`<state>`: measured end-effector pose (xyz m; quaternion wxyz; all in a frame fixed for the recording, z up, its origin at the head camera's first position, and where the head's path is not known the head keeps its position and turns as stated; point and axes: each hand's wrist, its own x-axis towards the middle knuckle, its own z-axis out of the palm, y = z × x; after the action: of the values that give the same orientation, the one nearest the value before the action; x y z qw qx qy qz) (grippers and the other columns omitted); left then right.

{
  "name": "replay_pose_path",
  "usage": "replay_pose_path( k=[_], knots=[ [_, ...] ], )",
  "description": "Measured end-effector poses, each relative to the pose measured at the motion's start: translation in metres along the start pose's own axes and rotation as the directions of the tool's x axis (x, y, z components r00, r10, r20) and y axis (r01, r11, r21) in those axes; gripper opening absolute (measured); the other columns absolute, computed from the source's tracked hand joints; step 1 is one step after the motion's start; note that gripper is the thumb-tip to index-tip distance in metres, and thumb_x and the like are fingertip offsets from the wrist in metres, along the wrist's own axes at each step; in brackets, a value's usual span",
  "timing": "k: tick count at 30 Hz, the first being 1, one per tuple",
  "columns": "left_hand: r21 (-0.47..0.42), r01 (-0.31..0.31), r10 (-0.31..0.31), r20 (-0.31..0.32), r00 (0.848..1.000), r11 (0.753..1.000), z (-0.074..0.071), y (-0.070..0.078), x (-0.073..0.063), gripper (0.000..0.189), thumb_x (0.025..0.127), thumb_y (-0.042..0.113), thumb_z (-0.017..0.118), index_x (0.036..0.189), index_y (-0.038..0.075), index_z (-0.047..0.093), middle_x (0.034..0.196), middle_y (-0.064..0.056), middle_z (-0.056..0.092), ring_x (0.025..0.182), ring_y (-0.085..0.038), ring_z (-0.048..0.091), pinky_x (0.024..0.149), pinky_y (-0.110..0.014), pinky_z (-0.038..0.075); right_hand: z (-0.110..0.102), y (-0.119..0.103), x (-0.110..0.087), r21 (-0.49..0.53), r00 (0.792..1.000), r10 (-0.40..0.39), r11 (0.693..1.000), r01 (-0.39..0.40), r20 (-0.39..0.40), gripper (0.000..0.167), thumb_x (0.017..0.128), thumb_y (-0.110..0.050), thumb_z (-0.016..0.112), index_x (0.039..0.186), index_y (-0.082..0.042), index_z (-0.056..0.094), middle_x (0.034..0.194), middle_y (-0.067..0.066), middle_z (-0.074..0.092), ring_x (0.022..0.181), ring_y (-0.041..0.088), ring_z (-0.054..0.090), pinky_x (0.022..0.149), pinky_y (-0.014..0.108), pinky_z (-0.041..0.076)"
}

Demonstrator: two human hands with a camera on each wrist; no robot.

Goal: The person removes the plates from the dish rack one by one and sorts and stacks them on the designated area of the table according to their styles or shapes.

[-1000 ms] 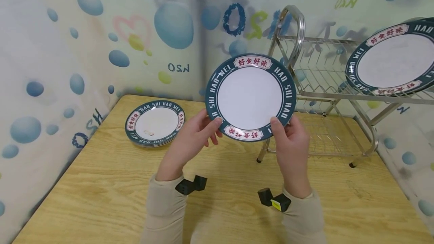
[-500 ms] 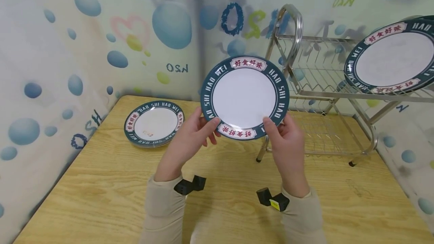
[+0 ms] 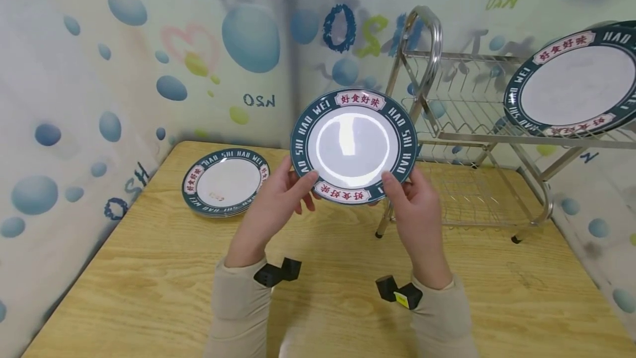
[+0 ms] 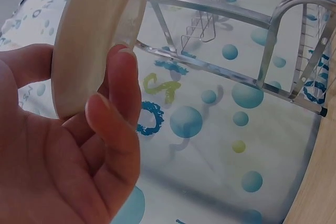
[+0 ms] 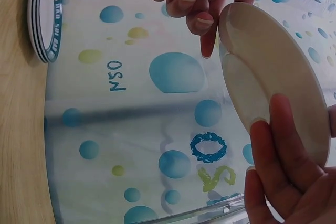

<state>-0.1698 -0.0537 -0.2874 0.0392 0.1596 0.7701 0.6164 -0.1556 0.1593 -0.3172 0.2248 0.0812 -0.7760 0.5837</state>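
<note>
A round white plate (image 3: 353, 145) with a dark green lettered rim is held up above the table, its face tilted toward the head camera and catching a bright glare. My left hand (image 3: 278, 203) pinches its lower left edge, thumb on the rim and fingers behind. At the lower right edge my right hand (image 3: 419, 214) grips it the same way. Both wrist views show the plate's plain pale underside, with the left hand's fingers (image 4: 123, 77) and the right hand's fingers (image 5: 283, 135) against it.
A stack of matching plates (image 3: 226, 184) lies at the table's back left. On the right stands a two-tier metal dish rack (image 3: 432, 70), with matching plates (image 3: 576, 90) leaning on its upper tier. Patterned walls (image 3: 199, 43) enclose the wooden table (image 3: 338, 291).
The held plate has shifted slightly left and its top has tipped back, bringing a glare onto its face. Both hands keep their grip and move a little left with it.
</note>
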Motion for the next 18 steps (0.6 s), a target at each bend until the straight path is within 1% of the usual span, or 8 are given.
replay_pose_path(
  k=[3,7,10,12,15,16,18],
  knots=[
    [-0.006,0.006,-0.006,-0.009,1.000,1.000,0.001,0.000,0.001,0.035,0.093,0.024,0.047,0.126,0.016,0.038,0.089,-0.007,0.060,0.069,-0.029,0.057,0.059,-0.036,0.046,-0.001,-0.001,0.000,-0.002,1.000,0.007,1.000,-0.007,0.021,0.034,0.090,-0.031,0.051,0.120,-0.015,0.052,0.086,0.004,0.063,0.065,0.017,0.062,0.061,0.024,0.048],
    [-0.039,-0.023,0.023,-0.013,1.000,0.999,-0.001,-0.003,0.001,0.035,0.094,0.022,0.046,0.127,0.016,0.038,0.091,-0.007,0.060,0.067,-0.030,0.057,0.057,-0.036,0.046,-0.001,-0.001,0.001,-0.011,0.999,0.016,1.000,-0.016,0.051,0.033,0.091,-0.030,0.050,0.120,-0.016,0.051,0.084,0.003,0.065,0.065,0.018,0.062,0.058,0.025,0.045],
    [-0.078,-0.050,0.049,-0.008,0.999,0.996,-0.003,-0.011,0.003,0.035,0.094,0.022,0.045,0.128,0.018,0.038,0.093,-0.007,0.061,0.066,-0.029,0.056,0.056,-0.035,0.046,-0.001,-0.001,0.000,-0.029,0.998,0.020,0.999,-0.018,0.061,0.032,0.091,-0.030,0.049,0.119,-0.016,0.051,0.082,0.002,0.066,0.065,0.016,0.062,0.057,0.025,0.043],
    [-0.097,-0.057,0.056,-0.011,0.998,0.994,-0.004,-0.018,0.006,0.035,0.093,0.025,0.046,0.128,0.021,0.038,0.093,-0.007,0.061,0.066,-0.028,0.056,0.056,-0.034,0.046,-0.001,-0.001,0.000,-0.031,0.998,0.028,0.999,-0.026,0.063,0.031,0.091,-0.031,0.049,0.117,-0.016,0.053,0.079,0.002,0.066,0.064,0.016,0.061,0.051,0.025,0.039],
    [-0.120,-0.068,0.065,-0.026,0.998,0.990,-0.005,-0.027,0.008,0.036,0.093,0.030,0.046,0.127,0.025,0.038,0.092,-0.007,0.062,0.065,-0.028,0.057,0.055,-0.034,0.045,0.000,0.000,-0.001,-0.030,0.997,0.028,0.999,-0.026,0.066,0.029,0.091,-0.031,0.049,0.114,-0.014,0.055,0.074,0.002,0.065,0.060,0.018,0.059,0.043,0.029,0.031],
    [-0.127,-0.070,0.066,-0.033,0.997,0.989,-0.006,-0.028,0.009,0.036,0.093,0.031,0.047,0.127,0.025,0.038,0.091,-0.008,0.062,0.065,-0.028,0.057,0.055,-0.034,0.045,0.000,0.000,-0.001,-0.026,0.997,0.025,0.999,-0.023,0.066,0.029,0.091,-0.031,0.050,0.114,-0.014,0.055,0.073,0.002,0.065,0.060,0.018,0.059,0.044,0.028,0.032],
    [-0.138,-0.073,0.068,-0.045,0.997,0.988,-0.006,-0.030,0.009,0.036,0.093,0.031,0.047,0.127,0.026,0.038,0.090,-0.008,0.062,0.065,-0.029,0.057,0.055,-0.034,0.045,0.000,-0.004,-0.001,-0.028,0.997,0.020,0.999,-0.018,0.069,0.028,0.091,-0.029,0.050,0.112,-0.011,0.056,0.071,0.002,0.065,0.059,0.018,0.059,0.042,0.029,0.029]
  ],
)
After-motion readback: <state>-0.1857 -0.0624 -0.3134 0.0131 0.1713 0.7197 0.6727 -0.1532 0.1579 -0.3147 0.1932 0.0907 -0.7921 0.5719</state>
